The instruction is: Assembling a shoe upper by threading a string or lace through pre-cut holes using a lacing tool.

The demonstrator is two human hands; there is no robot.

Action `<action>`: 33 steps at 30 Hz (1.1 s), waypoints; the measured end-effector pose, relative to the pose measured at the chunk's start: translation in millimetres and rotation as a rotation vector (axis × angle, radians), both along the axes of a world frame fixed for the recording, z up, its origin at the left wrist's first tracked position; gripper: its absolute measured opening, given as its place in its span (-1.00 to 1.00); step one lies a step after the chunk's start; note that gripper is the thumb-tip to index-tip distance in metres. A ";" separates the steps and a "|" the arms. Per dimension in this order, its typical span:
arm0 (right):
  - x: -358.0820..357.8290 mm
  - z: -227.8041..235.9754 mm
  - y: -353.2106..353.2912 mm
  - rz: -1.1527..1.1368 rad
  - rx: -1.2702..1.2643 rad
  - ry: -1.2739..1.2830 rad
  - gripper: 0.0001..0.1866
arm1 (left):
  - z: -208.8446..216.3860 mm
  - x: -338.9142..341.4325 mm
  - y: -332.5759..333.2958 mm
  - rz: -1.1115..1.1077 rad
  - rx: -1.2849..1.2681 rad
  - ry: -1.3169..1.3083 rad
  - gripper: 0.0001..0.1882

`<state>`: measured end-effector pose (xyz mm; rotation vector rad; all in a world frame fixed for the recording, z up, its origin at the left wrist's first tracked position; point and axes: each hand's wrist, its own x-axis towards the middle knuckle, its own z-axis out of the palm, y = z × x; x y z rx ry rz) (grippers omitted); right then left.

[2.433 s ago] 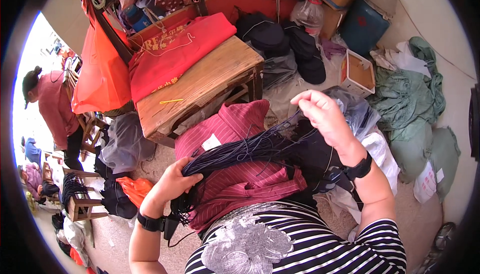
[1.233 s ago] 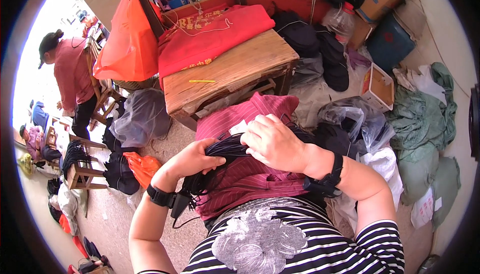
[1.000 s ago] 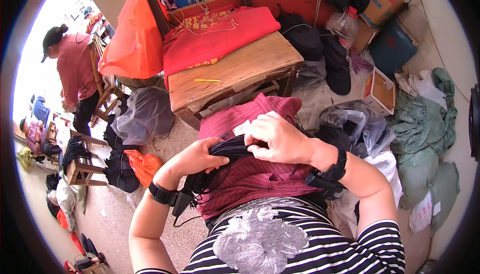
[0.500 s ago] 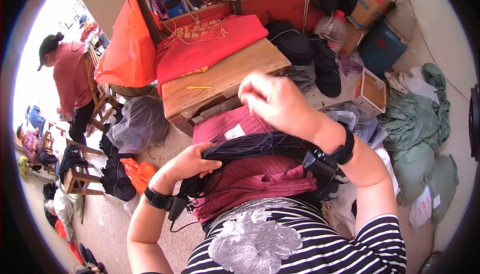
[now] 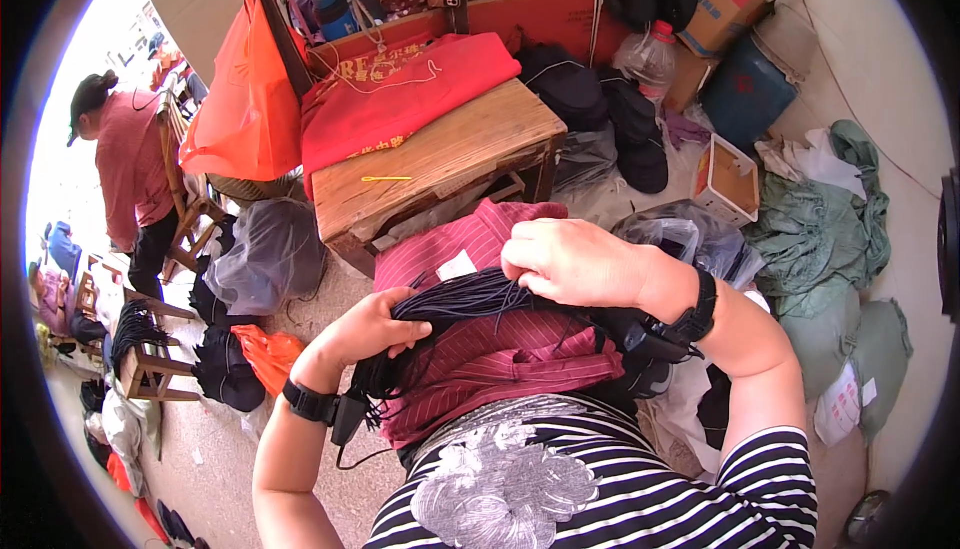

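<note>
Grip clasped around a dark cord bundle (image 5: 455, 298) lying across maroon striped cloth (image 5: 505, 349), the left hand (image 5: 372, 331) steadies it while the right hand (image 5: 572, 261) curls over it, its hold unclear. Sorting appears underway; the next move likely calls for separating 1 cord cleanly.

The person's left grip (image 5: 350, 334) clasps a bundle of dark cords (image 5: 460, 297) over maroon striped cloth (image 5: 490, 354); the right grip (image 5: 575, 261), fingers curled, touches them. Red fabric (image 5: 395, 104) and a yellow strip (image 5: 387, 179) lie on the wooden table (image 5: 475, 149).
</note>
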<state>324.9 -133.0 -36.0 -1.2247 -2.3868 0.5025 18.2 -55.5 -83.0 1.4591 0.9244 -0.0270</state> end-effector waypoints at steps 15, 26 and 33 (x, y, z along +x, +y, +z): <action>47.7 -53.3 12.7 -0.212 0.246 -0.009 -0.91 | 7.4 3.4 -4.6 0.018 0.023 0.048 -0.59; 99.3 -55.2 4.9 -0.686 -0.240 1.036 -0.89 | -0.5 -1.9 -3.9 0.089 0.000 0.056 -0.58; 118.6 -44.1 -6.5 -0.787 -0.379 1.287 -0.89 | -2.7 -2.2 -4.2 0.152 -0.047 0.040 -0.51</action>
